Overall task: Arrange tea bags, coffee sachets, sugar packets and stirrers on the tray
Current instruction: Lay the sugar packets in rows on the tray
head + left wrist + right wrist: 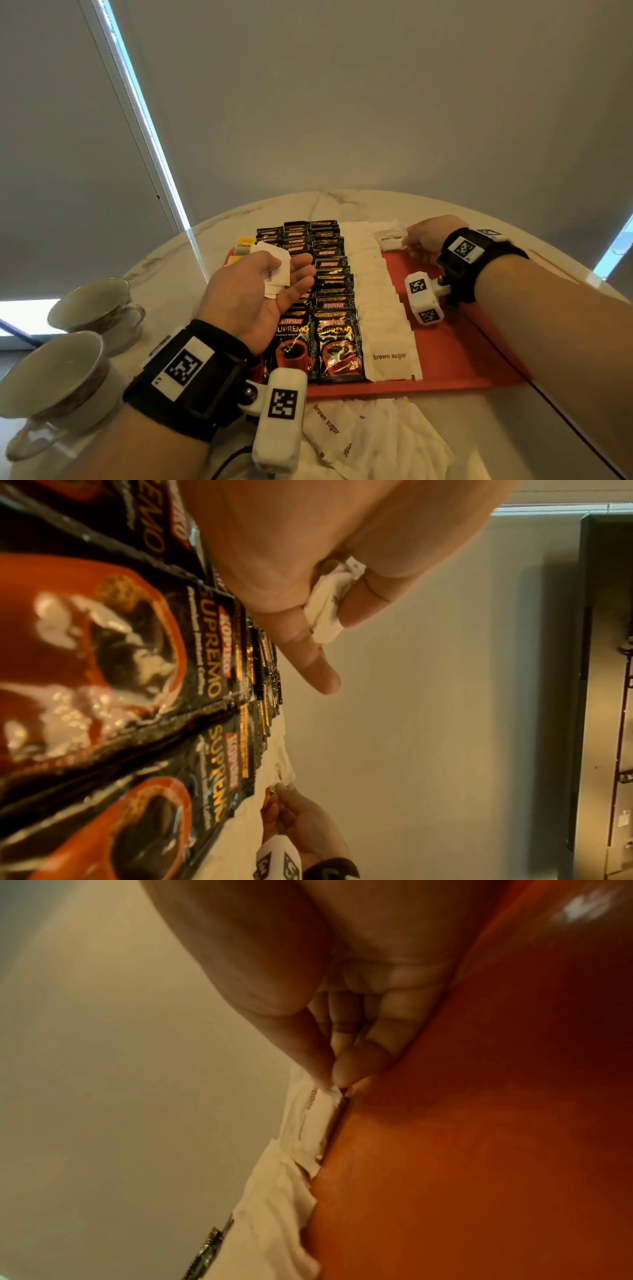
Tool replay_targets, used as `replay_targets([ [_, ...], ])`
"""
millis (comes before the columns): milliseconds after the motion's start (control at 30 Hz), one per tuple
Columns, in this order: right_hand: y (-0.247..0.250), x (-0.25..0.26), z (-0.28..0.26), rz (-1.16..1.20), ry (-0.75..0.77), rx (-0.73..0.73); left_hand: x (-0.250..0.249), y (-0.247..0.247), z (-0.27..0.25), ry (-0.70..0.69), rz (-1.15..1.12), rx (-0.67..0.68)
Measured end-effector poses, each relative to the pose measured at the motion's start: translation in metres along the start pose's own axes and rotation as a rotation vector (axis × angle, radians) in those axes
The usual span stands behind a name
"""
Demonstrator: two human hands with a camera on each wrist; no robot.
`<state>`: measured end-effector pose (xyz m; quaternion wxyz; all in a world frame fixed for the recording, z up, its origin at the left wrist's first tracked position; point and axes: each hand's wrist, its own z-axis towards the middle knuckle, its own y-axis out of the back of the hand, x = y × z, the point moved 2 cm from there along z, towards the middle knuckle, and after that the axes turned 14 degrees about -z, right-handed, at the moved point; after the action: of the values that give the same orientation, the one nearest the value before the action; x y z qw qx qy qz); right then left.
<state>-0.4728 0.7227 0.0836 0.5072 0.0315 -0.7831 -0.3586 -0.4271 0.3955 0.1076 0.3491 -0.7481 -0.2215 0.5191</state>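
A red tray [455,346] on the marble table carries rows of black coffee sachets [334,301] and one overlapping row of white brown sugar packets [380,305]. My left hand [274,284] hovers palm up over the sachets and holds a small stack of sugar packets [274,274] under its thumb; the stack [325,607] shows between thumb and fingers in the left wrist view. My right hand [419,236] pinches the corner of one sugar packet [390,238] at the tray's far end, beside the top of the white row. Thumb and fingertip [356,1066] meet on that packet's edge [318,1110].
Loose sugar packets [370,435] lie on the table in front of the tray's near edge. Two white teacups [51,373] stand at the left. Yellow-tagged tea bags [245,246] sit at the tray's far left corner. The tray's right half [479,1123] is bare red surface.
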Motion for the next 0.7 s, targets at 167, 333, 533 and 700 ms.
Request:
replay_targets([
  [167,-0.004,-0.001,0.004,0.094,-0.047,-0.039,-0.001,0.001,0.002,0.003,0.006,0.006],
  [333,-0.004,0.010,-0.015,-0.081,-0.023,-0.102,0.001,0.001,0.003,0.001,0.022,0.011],
  [533,-0.020,0.017,-0.034,-0.079,-0.127,0.071,0.002,0.001,0.001,-0.008,0.068,0.016],
  [700,-0.014,0.024,-0.056,-0.005,-0.092,0.061,0.000,-0.001,-0.001,-0.017,0.104,0.036],
])
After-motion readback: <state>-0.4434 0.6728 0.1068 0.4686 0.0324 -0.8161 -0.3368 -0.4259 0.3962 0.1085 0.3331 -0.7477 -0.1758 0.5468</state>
